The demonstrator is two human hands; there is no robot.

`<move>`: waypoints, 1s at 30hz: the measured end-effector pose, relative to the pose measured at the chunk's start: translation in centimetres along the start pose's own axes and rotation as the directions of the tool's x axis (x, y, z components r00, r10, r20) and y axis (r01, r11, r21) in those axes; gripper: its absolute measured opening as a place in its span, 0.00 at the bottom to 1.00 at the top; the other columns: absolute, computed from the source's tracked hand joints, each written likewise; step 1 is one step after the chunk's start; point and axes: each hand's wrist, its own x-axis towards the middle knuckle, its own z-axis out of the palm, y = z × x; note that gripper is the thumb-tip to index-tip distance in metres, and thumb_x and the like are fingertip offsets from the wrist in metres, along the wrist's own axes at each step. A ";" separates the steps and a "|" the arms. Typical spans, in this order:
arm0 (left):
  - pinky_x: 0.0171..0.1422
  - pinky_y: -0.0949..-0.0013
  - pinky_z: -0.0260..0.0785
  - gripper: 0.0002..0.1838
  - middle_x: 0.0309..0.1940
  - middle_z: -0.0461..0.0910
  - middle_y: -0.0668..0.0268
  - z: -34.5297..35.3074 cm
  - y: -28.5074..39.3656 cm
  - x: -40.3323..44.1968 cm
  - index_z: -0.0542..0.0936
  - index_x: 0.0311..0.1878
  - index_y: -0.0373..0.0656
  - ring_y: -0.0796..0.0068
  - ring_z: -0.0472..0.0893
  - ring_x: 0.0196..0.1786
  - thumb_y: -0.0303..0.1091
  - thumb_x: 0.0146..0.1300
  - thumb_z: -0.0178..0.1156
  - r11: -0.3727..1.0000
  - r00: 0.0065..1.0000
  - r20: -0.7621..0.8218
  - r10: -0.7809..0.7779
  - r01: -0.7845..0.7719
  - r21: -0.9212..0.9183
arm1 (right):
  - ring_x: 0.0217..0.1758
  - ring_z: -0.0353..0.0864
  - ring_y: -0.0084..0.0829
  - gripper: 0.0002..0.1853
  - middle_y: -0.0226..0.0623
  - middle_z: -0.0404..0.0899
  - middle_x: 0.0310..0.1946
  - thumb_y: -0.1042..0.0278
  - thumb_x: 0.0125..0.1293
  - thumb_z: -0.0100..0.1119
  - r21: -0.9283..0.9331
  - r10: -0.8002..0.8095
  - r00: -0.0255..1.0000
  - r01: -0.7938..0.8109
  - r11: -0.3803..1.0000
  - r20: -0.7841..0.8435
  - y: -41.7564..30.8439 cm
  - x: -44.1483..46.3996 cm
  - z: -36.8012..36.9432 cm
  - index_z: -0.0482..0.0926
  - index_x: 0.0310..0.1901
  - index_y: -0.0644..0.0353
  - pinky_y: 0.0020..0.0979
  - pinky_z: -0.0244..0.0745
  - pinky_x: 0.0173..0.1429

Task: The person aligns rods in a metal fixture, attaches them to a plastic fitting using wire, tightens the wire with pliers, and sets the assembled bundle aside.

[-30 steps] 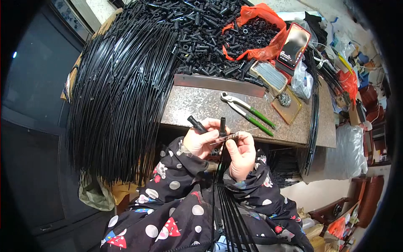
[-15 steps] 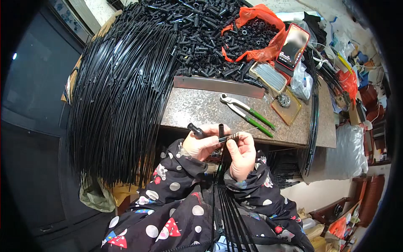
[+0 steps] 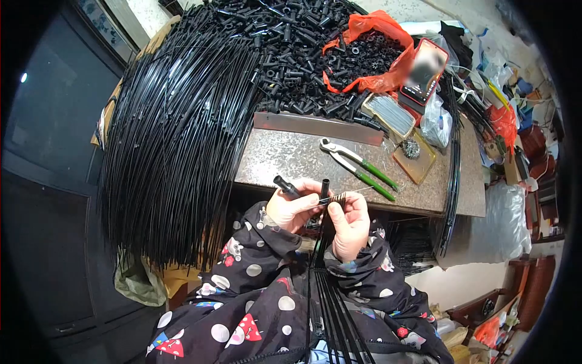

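My left hand (image 3: 294,209) is closed around a black plastic tube (image 3: 285,187) whose stepped end sticks out past the fingers. Between my hands a second black tube (image 3: 325,187) stands nearly upright, by the left fingertips. My right hand (image 3: 350,224) pinches the row of thin black rod ends (image 3: 337,198), which sit side by side along a fine wire (image 3: 362,190). From my hands the thin black rods (image 3: 332,303) hang down over my lap. Which fingers bear on the wire is partly hidden.
Green-handled pincers (image 3: 361,170) lie on the table (image 3: 273,151). Behind a metal strip (image 3: 315,127) is a heap of black plastic parts (image 3: 291,67), with a red bag (image 3: 364,82) of small parts. A large bundle of black rods (image 3: 176,133) covers the left side. A phone (image 3: 424,73) leans at right.
Both hands stay close together with the same things in them. The tube in my left hand has tilted slightly, and the whole view has shifted a little.
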 end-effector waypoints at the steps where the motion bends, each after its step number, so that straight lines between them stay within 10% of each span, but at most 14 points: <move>1: 0.41 0.76 0.66 0.11 0.37 0.76 0.62 0.0 0.1 -0.1 0.74 0.42 0.34 0.78 0.74 0.35 0.26 0.56 0.57 1.000 1.000 -0.003 0.004 -0.004 0.003 | 0.34 0.70 0.18 0.12 0.29 0.71 0.32 0.76 0.57 0.58 -0.005 -0.006 1.000 0.006 1.000 0.006 0.0 0.0 0.0 0.67 0.40 0.63 0.19 0.65 0.41; 7: 0.42 0.74 0.66 0.13 0.37 0.77 0.60 0.5 0.0 -0.7 0.75 0.43 0.32 0.76 0.74 0.36 0.26 0.53 0.57 0.931 0.985 -0.054 0.166 -0.138 0.338 | 0.35 0.71 0.19 0.12 0.31 0.71 0.32 0.77 0.57 0.57 -0.009 -0.039 0.999 0.039 0.999 0.011 0.1 0.0 0.1 0.66 0.41 0.63 0.20 0.66 0.43; 12: 0.47 0.73 0.67 0.16 0.38 0.77 0.62 2.4 0.0 -1.4 0.74 0.45 0.33 0.75 0.76 0.41 0.27 0.51 0.59 0.509 0.866 0.117 0.486 -0.389 0.767 | 0.35 0.71 0.19 0.12 0.31 0.72 0.33 0.77 0.58 0.56 -0.050 -0.027 1.000 0.027 0.998 0.003 0.1 -0.4 0.0 0.66 0.41 0.63 0.20 0.67 0.44; 20: 0.29 0.80 0.63 0.12 0.31 0.78 0.64 1.9 -0.4 -1.9 0.76 0.38 0.33 0.83 0.72 0.25 0.28 0.51 0.62 0.911 0.955 -0.137 0.261 -0.197 0.362 | 0.34 0.71 0.18 0.10 0.30 0.74 0.31 0.73 0.57 0.59 0.069 0.120 0.984 -0.130 0.989 0.130 0.5 0.1 -1.2 0.68 0.36 0.62 0.19 0.67 0.41; 22: 0.32 0.77 0.66 0.12 0.32 0.78 0.64 2.8 0.4 -1.4 0.77 0.38 0.34 0.78 0.74 0.28 0.26 0.49 0.63 0.633 0.919 0.017 0.394 -0.284 0.720 | 0.33 0.71 0.17 0.10 0.30 0.74 0.30 0.73 0.57 0.60 0.084 0.058 0.997 -0.063 0.994 0.059 0.5 -0.4 -0.9 0.68 0.36 0.62 0.19 0.67 0.41; 23: 0.34 0.75 0.68 0.13 0.32 0.77 0.63 2.3 1.0 -1.0 0.77 0.38 0.34 0.75 0.76 0.30 0.24 0.46 0.64 0.198 0.822 0.251 0.511 -0.397 0.896 | 0.32 0.71 0.17 0.10 0.30 0.74 0.30 0.72 0.56 0.60 0.091 0.057 0.998 -0.060 0.994 0.029 0.4 -0.4 -0.8 0.69 0.35 0.62 0.19 0.67 0.40; 24: 0.33 0.76 0.67 0.15 0.29 0.76 0.63 3.2 1.9 -1.1 0.77 0.38 0.35 0.76 0.75 0.29 0.22 0.44 0.65 0.061 0.801 0.290 0.524 -0.375 0.925 | 0.33 0.71 0.18 0.09 0.30 0.74 0.30 0.72 0.56 0.60 0.075 0.053 0.998 -0.056 0.996 0.040 0.7 -0.3 -1.0 0.69 0.35 0.61 0.19 0.67 0.40; 26: 0.31 0.77 0.66 0.14 0.28 0.77 0.64 2.5 1.8 -1.0 0.77 0.38 0.34 0.77 0.74 0.26 0.22 0.46 0.63 0.207 0.839 0.239 0.489 -0.377 0.903 | 0.33 0.71 0.18 0.09 0.30 0.75 0.30 0.71 0.56 0.60 0.042 0.042 0.997 -0.045 0.998 0.068 1.5 0.1 -1.7 0.70 0.34 0.61 0.20 0.67 0.41; 28: 0.24 0.80 0.65 0.10 0.26 0.78 0.65 2.7 2.1 -1.5 0.77 0.38 0.34 0.80 0.74 0.21 0.23 0.50 0.60 0.844 0.982 -0.105 0.157 -0.079 0.530 | 0.35 0.73 0.20 0.11 0.31 0.76 0.31 0.64 0.59 0.59 0.108 0.227 0.931 -0.266 0.958 0.285 0.8 0.3 -2.0 0.71 0.36 0.62 0.21 0.67 0.43; 30: 0.22 0.77 0.67 0.11 0.26 0.78 0.62 1.4 1.6 -1.1 0.77 0.40 0.34 0.77 0.76 0.21 0.23 0.50 0.59 0.885 0.986 0.003 0.169 -0.153 0.439 | 0.33 0.75 0.22 0.14 0.32 0.76 0.32 0.61 0.59 0.57 0.038 0.190 0.924 -0.215 0.976 0.331 1.4 0.4 -1.9 0.71 0.39 0.62 0.23 0.70 0.40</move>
